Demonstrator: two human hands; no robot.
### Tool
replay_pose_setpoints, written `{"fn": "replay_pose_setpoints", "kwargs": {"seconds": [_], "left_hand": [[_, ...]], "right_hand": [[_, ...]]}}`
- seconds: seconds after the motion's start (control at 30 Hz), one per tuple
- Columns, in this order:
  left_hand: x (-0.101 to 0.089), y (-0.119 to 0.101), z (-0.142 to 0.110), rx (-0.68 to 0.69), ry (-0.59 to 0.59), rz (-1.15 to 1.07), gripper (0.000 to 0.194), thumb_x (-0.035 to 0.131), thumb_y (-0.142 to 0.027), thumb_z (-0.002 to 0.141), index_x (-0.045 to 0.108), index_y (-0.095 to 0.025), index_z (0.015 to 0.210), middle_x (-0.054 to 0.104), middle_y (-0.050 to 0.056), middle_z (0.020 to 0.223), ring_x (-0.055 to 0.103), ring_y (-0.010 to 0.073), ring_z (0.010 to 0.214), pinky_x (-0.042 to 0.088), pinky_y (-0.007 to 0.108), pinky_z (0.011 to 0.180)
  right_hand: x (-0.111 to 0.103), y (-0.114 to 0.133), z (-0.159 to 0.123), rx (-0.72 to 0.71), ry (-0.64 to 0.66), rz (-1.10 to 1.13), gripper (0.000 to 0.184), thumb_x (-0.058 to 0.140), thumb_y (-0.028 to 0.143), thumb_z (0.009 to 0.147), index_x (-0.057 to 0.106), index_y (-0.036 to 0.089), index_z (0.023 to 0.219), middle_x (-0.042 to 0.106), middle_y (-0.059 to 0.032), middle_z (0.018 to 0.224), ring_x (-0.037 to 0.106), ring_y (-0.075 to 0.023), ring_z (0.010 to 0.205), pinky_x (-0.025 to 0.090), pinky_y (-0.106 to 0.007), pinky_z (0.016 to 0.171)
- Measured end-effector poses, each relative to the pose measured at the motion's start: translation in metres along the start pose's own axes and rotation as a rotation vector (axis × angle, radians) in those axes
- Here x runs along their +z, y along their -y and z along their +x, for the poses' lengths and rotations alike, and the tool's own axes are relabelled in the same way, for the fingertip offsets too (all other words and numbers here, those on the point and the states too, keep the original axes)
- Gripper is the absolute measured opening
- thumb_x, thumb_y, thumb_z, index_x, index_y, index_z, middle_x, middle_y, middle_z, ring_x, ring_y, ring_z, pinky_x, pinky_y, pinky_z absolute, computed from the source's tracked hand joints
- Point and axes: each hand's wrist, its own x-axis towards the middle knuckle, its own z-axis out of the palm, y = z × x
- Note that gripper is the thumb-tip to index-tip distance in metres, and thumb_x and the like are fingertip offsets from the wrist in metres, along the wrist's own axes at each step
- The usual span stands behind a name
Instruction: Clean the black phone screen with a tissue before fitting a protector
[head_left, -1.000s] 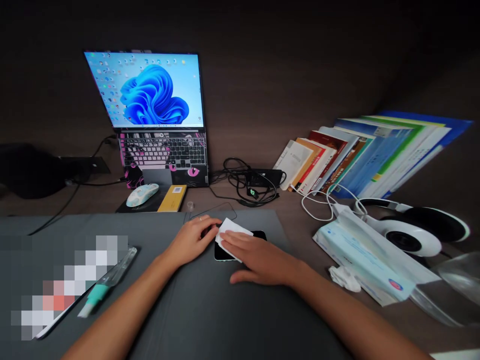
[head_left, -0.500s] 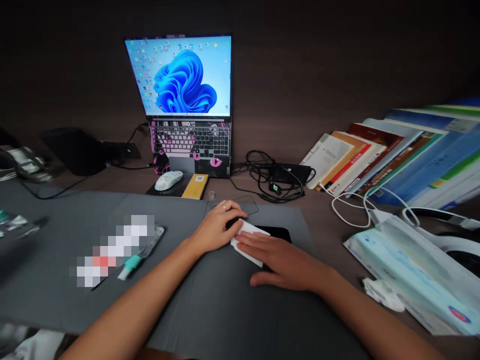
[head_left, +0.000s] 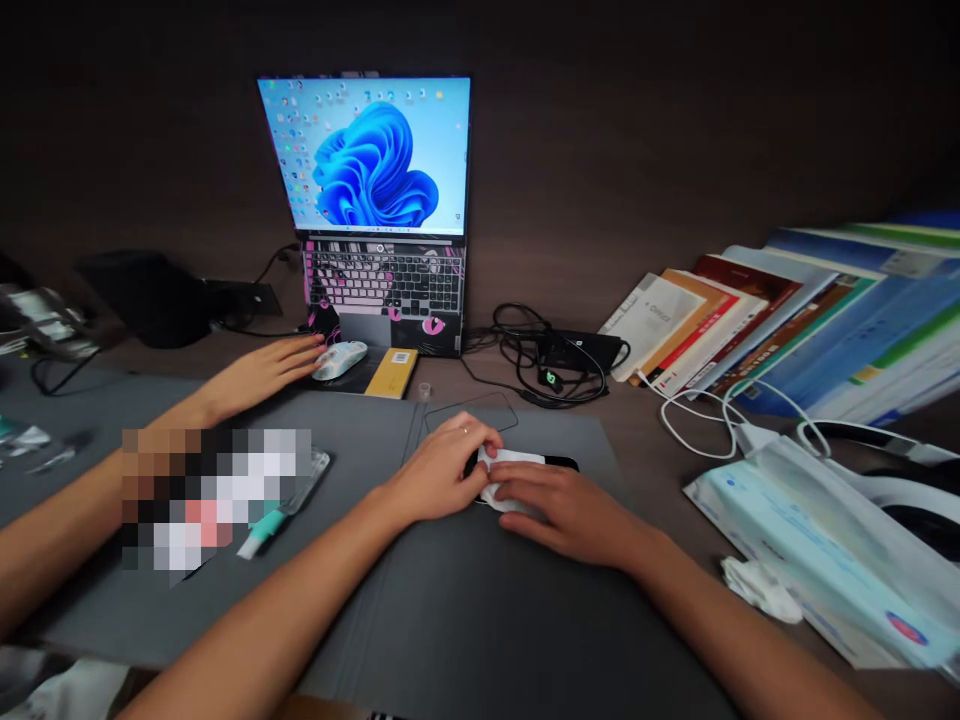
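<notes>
Outstretched fingers of the right hand (head_left: 576, 508) are covering a white wipe (head_left: 519, 457) atop a phone (head_left: 564, 464) on a gray mat (head_left: 480, 620); the left hand (head_left: 450, 465) is curling at the phone's left end, grip unclear. Another person's hand (head_left: 259, 378) is stretching beside a mouse (head_left: 343, 360).

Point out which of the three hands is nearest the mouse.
The other person's hand, beside the mouse; the wearer's left hand and right hand are both at the white wipe.

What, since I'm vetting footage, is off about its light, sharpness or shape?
Head view: bright laptop screen against a dim wall; head view: right-hand books look stretched and soft; head view: pixelation masks part of the mat, though the white tissue looks distinct.
</notes>
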Motion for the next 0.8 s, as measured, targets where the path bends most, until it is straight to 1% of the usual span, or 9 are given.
{"fn": "replay_pose_setpoints", "kwargs": {"seconds": [0.1, 0.2, 0.27, 0.33, 0.43, 0.6, 0.67, 0.73, 0.8], "left_hand": [[0.0023, 0.0018, 0.0006, 0.024, 0.052, 0.020, 0.022, 0.051, -0.011, 0.088, 0.058, -0.022, 0.105, 0.066, 0.003, 0.099, 0.057, 0.0222, 0.097, 0.046, 0.036, 0.089], [0.0051, 0.0029, 0.0009, 0.037, 0.122, 0.043, 0.022, 0.052, -0.012, 0.090, 0.060, -0.022, 0.108, 0.067, 0.004, 0.101, 0.057, 0.0226, 0.096, 0.045, 0.036, 0.089], [0.0062, 0.0029, 0.0007, 0.041, 0.153, 0.043, 0.022, 0.054, -0.013, 0.091, 0.062, -0.022, 0.109, 0.068, 0.004, 0.100, 0.057, 0.0224, 0.097, 0.045, 0.036, 0.089], [0.0066, 0.0033, 0.0004, 0.040, 0.160, 0.039, 0.021, 0.055, -0.013, 0.092, 0.063, -0.021, 0.109, 0.068, 0.003, 0.100, 0.058, 0.0220, 0.097, 0.045, 0.035, 0.089], [0.0067, 0.0054, -0.0003, 0.028, 0.137, 0.045, 0.018, 0.054, -0.015, 0.094, 0.064, -0.021, 0.108, 0.067, 0.003, 0.098, 0.057, 0.0216, 0.095, 0.045, 0.035, 0.089], [0.0074, 0.0087, 0.0001, 0.001, 0.087, 0.033, 0.016, 0.052, -0.021, 0.099, 0.064, -0.022, 0.110, 0.067, 0.004, 0.102, 0.057, 0.0219, 0.099, 0.044, 0.037, 0.092], [0.0076, 0.0091, 0.0005, -0.003, 0.093, 0.031, 0.017, 0.053, -0.023, 0.099, 0.063, -0.022, 0.112, 0.067, 0.005, 0.106, 0.057, 0.0224, 0.101, 0.044, 0.038, 0.095], [0.0078, 0.0095, 0.0005, -0.012, 0.111, 0.033, 0.020, 0.055, -0.025, 0.098, 0.062, -0.022, 0.116, 0.066, 0.006, 0.111, 0.057, 0.0232, 0.104, 0.045, 0.040, 0.098], [0.0080, 0.0097, 0.0001, -0.022, 0.128, 0.033, 0.025, 0.058, -0.029, 0.097, 0.061, -0.023, 0.121, 0.064, 0.007, 0.117, 0.056, 0.0245, 0.109, 0.044, 0.042, 0.101]], "right_hand": [[-0.0005, -0.0010, 0.0005, -0.006, -0.034, -0.025, 0.029, 0.051, 0.039, 0.103, 0.066, 0.020, 0.119, 0.069, -0.0085, 0.128, 0.062, -0.0219, 0.122, 0.048, -0.038, 0.106], [-0.0021, -0.0027, 0.0008, -0.018, -0.071, -0.063, 0.026, 0.048, 0.037, 0.104, 0.067, 0.020, 0.107, 0.071, -0.0084, 0.108, 0.065, -0.0212, 0.104, 0.051, -0.037, 0.095], [-0.0029, -0.0034, 0.0008, -0.017, -0.088, -0.084, 0.026, 0.047, 0.035, 0.105, 0.068, 0.019, 0.101, 0.070, -0.0078, 0.100, 0.064, -0.0207, 0.096, 0.052, -0.037, 0.090], [-0.0028, -0.0039, 0.0007, -0.017, -0.100, -0.094, 0.024, 0.048, 0.033, 0.104, 0.068, 0.019, 0.102, 0.069, -0.0078, 0.102, 0.063, -0.0209, 0.097, 0.051, -0.037, 0.090], [-0.0009, -0.0040, -0.0001, -0.025, -0.117, -0.093, 0.024, 0.049, 0.032, 0.104, 0.068, 0.019, 0.110, 0.070, -0.0087, 0.111, 0.063, -0.0221, 0.106, 0.050, -0.038, 0.096], [-0.0010, -0.0015, -0.0014, -0.052, -0.073, -0.084, 0.036, 0.053, 0.039, 0.102, 0.061, 0.018, 0.131, 0.063, -0.0128, 0.135, 0.055, -0.0254, 0.127, 0.045, -0.042, 0.107], [-0.0039, -0.0010, -0.0014, -0.046, -0.046, -0.065, 0.032, 0.052, 0.040, 0.103, 0.064, 0.018, 0.122, 0.066, -0.0117, 0.128, 0.058, -0.0242, 0.120, 0.047, -0.040, 0.103], [-0.0071, -0.0017, -0.0012, 0.002, -0.030, -0.066, 0.027, 0.050, 0.039, 0.104, 0.067, 0.018, 0.105, 0.069, -0.0090, 0.108, 0.062, -0.0217, 0.103, 0.050, -0.037, 0.092], [-0.0092, -0.0029, -0.0012, 0.051, -0.030, -0.091, 0.029, 0.049, 0.039, 0.104, 0.065, 0.018, 0.092, 0.067, -0.0065, 0.092, 0.061, -0.0200, 0.088, 0.050, -0.035, 0.082]]}}
